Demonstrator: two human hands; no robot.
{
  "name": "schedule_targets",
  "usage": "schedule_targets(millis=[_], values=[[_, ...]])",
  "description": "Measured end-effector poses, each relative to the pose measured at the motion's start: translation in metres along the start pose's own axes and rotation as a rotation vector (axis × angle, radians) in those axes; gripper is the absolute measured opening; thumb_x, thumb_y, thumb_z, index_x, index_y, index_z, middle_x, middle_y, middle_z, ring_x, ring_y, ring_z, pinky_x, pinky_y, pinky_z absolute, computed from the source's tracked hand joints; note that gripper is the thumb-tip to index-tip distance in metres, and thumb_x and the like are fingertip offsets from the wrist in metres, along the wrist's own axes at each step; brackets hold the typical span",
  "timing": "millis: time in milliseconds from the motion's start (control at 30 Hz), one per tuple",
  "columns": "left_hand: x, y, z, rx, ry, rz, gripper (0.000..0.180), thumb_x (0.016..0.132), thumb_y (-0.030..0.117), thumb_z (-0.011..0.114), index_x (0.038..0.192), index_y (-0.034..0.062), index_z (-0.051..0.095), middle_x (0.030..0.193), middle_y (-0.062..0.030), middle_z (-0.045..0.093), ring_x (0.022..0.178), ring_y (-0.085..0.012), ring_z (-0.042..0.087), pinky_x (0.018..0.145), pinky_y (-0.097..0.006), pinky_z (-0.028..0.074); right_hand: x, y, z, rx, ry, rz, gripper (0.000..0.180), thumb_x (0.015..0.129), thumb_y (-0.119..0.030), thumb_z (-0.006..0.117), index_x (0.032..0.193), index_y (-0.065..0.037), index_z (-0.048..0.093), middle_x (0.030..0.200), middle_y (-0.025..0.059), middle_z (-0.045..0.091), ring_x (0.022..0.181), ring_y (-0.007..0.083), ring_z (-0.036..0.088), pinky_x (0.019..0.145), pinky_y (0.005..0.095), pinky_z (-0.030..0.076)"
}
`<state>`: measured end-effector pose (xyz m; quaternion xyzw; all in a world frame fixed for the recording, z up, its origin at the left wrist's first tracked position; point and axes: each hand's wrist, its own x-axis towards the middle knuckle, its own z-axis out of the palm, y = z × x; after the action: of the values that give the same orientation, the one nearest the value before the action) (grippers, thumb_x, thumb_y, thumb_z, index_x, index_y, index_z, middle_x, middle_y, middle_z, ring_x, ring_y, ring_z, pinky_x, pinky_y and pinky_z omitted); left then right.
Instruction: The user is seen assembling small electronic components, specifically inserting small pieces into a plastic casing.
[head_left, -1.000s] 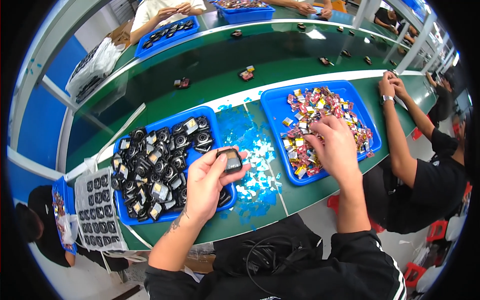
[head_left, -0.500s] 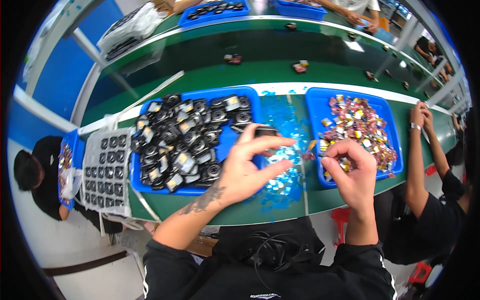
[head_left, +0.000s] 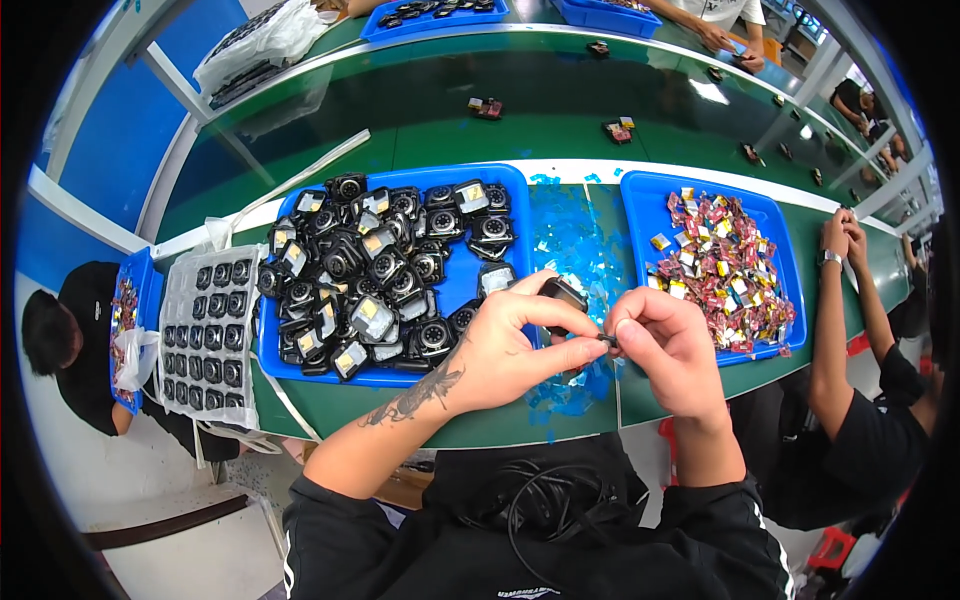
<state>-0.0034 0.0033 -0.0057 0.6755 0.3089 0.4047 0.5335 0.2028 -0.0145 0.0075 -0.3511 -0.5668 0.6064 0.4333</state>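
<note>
My left hand (head_left: pixel 515 335) curls around a black watch case (head_left: pixel 565 292), partly hidden behind its fingers. The thumb and forefinger of this hand reach toward a small dark part (head_left: pixel 607 341). My right hand (head_left: pixel 665 345) pinches that part from the other side, so the fingertips of both hands meet there. What exactly the part is cannot be made out. Beneath the hands, bits of blue film (head_left: pixel 560 235) lie scattered on the green tabletop. To the left stands a blue tray (head_left: pixel 455 280) heaped with black watch cases.
On the right, another blue tray (head_left: pixel 640 200) holds small pink, yellow and silver parts. A white moulded tray (head_left: pixel 180 315) of watch cases lies far left. Beyond a white ledge, assemblies (head_left: pixel 487 108) rest on a green conveyor (head_left: pixel 400 85). Other people work left, right and across.
My right hand has come left and my left hand a little right, closing the gap until their fingertips meet at the small dark part. The assemblies on the conveyor have shifted slightly right.
</note>
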Motion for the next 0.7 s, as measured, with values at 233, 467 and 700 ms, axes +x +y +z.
schedule_targets(millis=[233,467,700], values=[[0.0,-0.003,0.006,-0.265,-0.01,-0.152,0.009,0.084,0.015,0.071,0.085,0.0053,0.072,0.07,-0.0009,0.068,0.068,-0.0115,0.063,0.113,-0.048,0.023,0.017,0.013,0.007,-1.186,0.339,-0.404,0.013,0.083,-0.003,0.066,0.085,-0.003,0.053,0.078,0.0126,0.057,0.069,0.0246,0.058,0.058,0.0344,0.045],[0.001,-0.006,0.005,-0.064,0.168,-0.101,0.011,0.085,0.004,0.069,0.093,-0.0034,0.071,0.085,-0.009,0.066,0.083,-0.013,0.061,0.075,-0.027,0.051,0.016,0.013,0.011,-0.659,0.383,-0.177,0.027,0.079,0.005,0.067,0.104,-0.004,0.063,0.087,0.0104,0.058,0.073,0.0168,0.06,0.058,0.0294,0.05],[-0.001,-0.008,0.009,0.007,0.198,-0.025,0.024,0.091,0.004,0.06,0.114,-0.0005,0.066,0.099,-0.0078,0.067,0.091,-0.0133,0.062,0.087,-0.029,0.047,0.015,0.023,0.019,-0.24,0.321,-0.329,0.016,0.088,0.007,0.06,0.103,0.004,0.062,0.101,0.0086,0.06,0.088,0.0124,0.06,0.074,0.0238,0.052]])
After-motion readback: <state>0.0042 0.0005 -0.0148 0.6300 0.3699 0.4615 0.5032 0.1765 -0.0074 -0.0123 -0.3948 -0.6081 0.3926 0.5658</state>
